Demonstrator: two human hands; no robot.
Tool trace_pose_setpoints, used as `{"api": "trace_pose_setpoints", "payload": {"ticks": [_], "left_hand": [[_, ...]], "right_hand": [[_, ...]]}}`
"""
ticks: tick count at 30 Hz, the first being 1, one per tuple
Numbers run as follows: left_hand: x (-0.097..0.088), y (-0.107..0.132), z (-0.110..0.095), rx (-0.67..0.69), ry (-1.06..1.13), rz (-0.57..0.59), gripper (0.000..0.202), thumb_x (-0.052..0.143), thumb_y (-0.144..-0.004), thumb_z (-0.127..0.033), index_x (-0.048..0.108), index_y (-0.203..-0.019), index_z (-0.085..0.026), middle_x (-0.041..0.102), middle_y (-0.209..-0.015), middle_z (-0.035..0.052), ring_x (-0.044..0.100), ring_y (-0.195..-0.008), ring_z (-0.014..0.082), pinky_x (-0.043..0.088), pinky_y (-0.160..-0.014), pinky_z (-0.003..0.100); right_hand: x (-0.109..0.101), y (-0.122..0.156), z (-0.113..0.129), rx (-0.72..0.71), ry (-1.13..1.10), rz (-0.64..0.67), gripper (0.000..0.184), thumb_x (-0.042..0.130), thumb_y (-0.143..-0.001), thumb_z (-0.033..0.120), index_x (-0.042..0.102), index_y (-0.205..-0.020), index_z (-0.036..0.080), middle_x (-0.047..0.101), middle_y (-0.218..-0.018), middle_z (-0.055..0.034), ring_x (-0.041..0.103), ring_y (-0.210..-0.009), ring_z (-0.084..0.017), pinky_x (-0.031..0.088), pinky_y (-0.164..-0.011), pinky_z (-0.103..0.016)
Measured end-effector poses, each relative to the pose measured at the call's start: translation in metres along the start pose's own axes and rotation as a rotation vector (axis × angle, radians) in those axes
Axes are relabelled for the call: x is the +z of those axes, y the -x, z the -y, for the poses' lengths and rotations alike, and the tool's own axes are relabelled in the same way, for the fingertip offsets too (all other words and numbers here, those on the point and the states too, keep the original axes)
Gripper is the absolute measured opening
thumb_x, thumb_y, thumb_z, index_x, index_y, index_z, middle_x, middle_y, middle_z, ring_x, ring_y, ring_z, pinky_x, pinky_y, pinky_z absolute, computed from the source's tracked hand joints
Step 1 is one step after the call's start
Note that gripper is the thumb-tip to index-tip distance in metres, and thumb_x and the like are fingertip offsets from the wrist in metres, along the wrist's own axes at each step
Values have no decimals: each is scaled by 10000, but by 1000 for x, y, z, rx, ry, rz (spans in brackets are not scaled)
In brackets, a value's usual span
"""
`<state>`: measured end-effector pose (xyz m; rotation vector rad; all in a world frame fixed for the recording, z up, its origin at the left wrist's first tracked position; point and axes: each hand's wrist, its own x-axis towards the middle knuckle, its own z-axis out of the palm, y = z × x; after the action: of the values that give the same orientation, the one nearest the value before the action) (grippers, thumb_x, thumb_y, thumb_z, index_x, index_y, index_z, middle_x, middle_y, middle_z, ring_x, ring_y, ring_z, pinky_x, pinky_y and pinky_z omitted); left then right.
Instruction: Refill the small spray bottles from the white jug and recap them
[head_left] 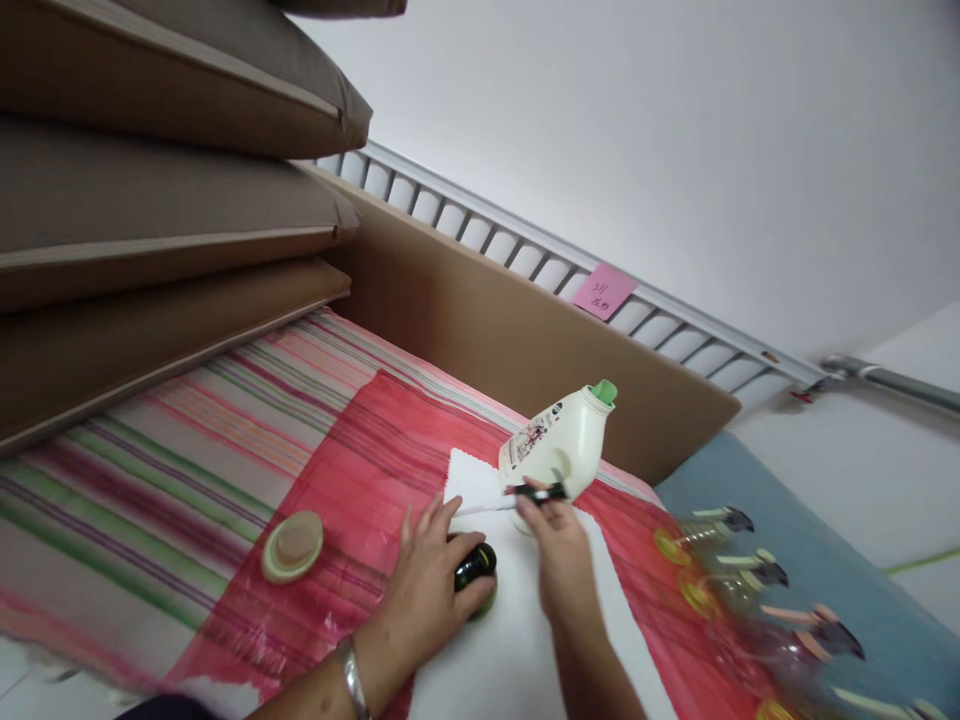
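My left hand, with a metal bangle on the wrist, is closed around a small dark green jar resting on a white cloth. My right hand pinches a thin black stick-like tool, tip pointing left over the cloth. Just behind the right hand stands a cream plastic bottle with a green cap and a printed label. A round cream-and-tan lid lies to the left on the red plastic sheet.
A striped mat covers the surface under the red sheet. Stacked brown cushions rise at the left. A brown cardboard panel and a white railing with a pink note stand behind. Several blurred bottles lie at the right.
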<state>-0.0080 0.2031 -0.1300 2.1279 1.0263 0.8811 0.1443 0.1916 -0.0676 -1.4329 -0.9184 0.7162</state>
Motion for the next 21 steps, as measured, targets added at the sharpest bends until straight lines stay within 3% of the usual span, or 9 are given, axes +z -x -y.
{"api": "trace_pose_setpoints", "payload": {"ticks": [3, 8, 13, 16, 21], "left_hand": [[1, 1, 2, -30, 15, -3, 392, 626, -764, -439, 603, -1138, -326, 366, -1434, 90, 254, -1325, 373, 136, -1047, 630], [3, 1, 5, -43, 103, 50, 438, 607, -774, -444, 573, -1187, -301, 513, -1309, 95, 393, -1234, 325, 264, -1021, 551], [8, 1, 12, -71, 180, 122, 744, 741, -616, -453, 469, -1285, -276, 482, -1345, 101, 402, -1233, 324, 281, -1025, 525], [7, 2, 14, -88, 235, 156, 972, 809, -500, -378, 368, -1355, -238, 426, -1394, 116, 375, -1265, 329, 261, -1054, 509], [2, 2, 15, -156, 333, 211, 1038, 802, -481, -245, 297, -1384, -164, 429, -1381, 153, 401, -1253, 323, 326, -1038, 442]], "right_hand": [[-27, 8, 31, -127, 98, -175, 511, 719, -641, 419, 582, -1081, 198, 689, -1032, -68, 565, -1083, -254, 364, -1000, -402], [-43, 38, 56, -171, 237, -207, 460, 743, -594, 470, 622, -956, 214, 706, -872, -60, 630, -940, -260, 491, -847, -378], [-34, 44, 42, -195, 318, -81, 509, 691, -660, 487, 585, -1083, 223, 689, -1015, -82, 611, -1001, -264, 478, -873, -386], [-29, 41, 25, -166, 341, -5, 541, 670, -692, 480, 551, -1151, 222, 667, -1087, -92, 587, -1047, -272, 438, -927, -422], [-8, 40, 2, -95, 381, 107, 513, 662, -701, 459, 559, -1125, 191, 680, -1057, -111, 607, -1016, -286, 429, -942, -463]]}}
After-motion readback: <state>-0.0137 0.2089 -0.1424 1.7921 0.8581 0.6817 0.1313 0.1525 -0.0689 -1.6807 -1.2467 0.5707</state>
